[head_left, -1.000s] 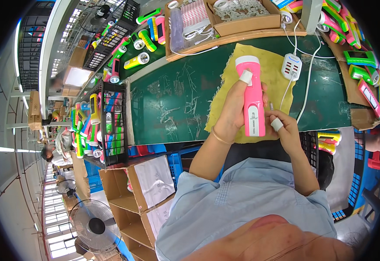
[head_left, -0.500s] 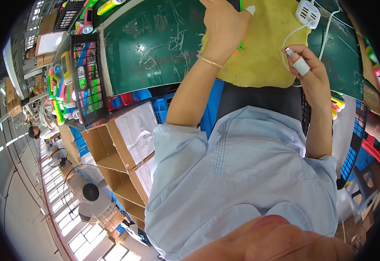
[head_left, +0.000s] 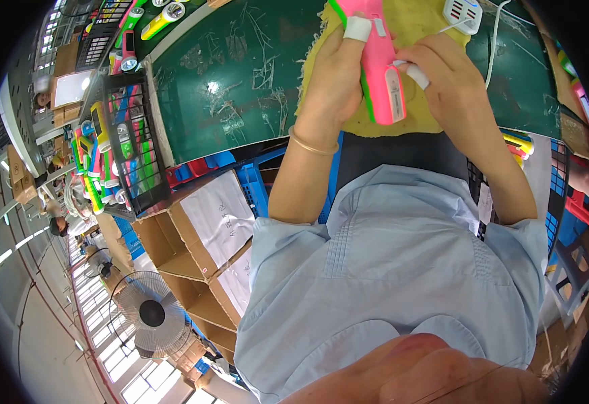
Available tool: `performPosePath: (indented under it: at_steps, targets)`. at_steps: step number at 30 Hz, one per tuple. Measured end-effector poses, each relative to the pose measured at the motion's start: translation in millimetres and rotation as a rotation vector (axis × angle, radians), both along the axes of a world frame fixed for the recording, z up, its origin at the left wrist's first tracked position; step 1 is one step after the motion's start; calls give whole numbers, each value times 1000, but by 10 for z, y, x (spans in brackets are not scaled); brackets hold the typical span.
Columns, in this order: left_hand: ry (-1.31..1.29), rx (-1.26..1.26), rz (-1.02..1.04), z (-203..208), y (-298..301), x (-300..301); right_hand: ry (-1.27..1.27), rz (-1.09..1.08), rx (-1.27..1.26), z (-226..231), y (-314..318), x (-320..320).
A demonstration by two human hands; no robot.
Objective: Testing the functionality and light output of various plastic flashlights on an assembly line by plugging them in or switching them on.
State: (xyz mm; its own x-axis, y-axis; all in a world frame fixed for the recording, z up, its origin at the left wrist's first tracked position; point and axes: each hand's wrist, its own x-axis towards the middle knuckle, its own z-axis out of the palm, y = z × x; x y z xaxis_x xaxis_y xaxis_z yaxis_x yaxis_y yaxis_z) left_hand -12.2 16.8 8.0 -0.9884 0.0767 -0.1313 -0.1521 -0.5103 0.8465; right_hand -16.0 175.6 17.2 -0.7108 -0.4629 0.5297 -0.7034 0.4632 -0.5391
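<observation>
A pink flashlight with green edges [head_left: 379, 57] is gripped in my left hand [head_left: 331, 84], its head toward the top edge of the view. White tape wraps the left thumb, which presses on the flashlight's body near its switch. My right hand [head_left: 454, 81], also with a taped thumb, pinches the plug of a white cable [head_left: 400, 63] against the flashlight's right side. Whether the plug sits in a socket cannot be made out. That cable runs up to a white multi-port USB charger [head_left: 463, 13]. Beneath both hands lies a yellow cloth [head_left: 419, 122].
The cloth covers part of a green worktable [head_left: 220, 74] with scratched film. At left, a black crate [head_left: 136, 135] holds several colourful flashlights; a yellow flashlight [head_left: 163, 21] lies beyond. Cardboard compartments [head_left: 186, 269] stand below left, near a fan [head_left: 151, 314].
My left hand has drawn the flashlight toward me, bringing its pink body into view. The right hand has moved left with the cable plug, up to the flashlight's side.
</observation>
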Motion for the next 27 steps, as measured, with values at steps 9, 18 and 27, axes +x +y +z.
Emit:
performPosePath:
  at_steps: [9, 18, 27]
  targets:
    - [459, -105, 114, 39, -27, 98, -441, 518, -182, 218, 118, 127]
    - [57, 694, 169, -170, 2, 281, 379, 731, -48, -220, 200, 417]
    - [440, -170, 281, -72, 116, 415, -342, 32, -334, -169, -206, 476]
